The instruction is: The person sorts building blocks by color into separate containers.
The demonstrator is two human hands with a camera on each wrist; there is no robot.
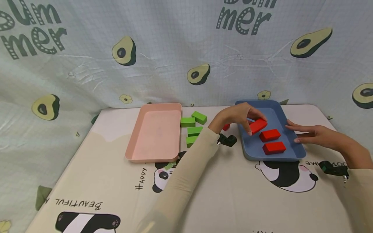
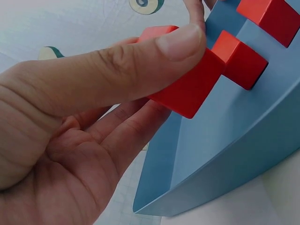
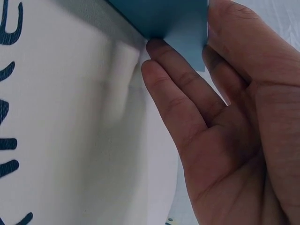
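My left hand (image 1: 240, 116) pinches a red block (image 1: 258, 126) between thumb and fingers, over the blue tray (image 1: 275, 111). In the left wrist view the thumb lies across the block's (image 2: 194, 93) near face and the fingers are behind it. Two more red blocks lie on the tray floor, a middle one (image 1: 269, 135) and a front one (image 1: 274, 148). My right hand (image 1: 316, 136) is at the tray's right side, its extended fingertips against the outer wall, as the right wrist view also shows. Another red block (image 1: 226, 127) lies left of the tray, partly hidden by my left wrist.
A pink tray (image 1: 161, 132) stands to the left on the panda-print tablecloth (image 1: 110, 168). Several green blocks (image 1: 187, 122) lie beside its right edge, some partly covered by my left sleeve (image 1: 180, 191). Behind the table hangs an avocado-print cloth (image 1: 163, 74).
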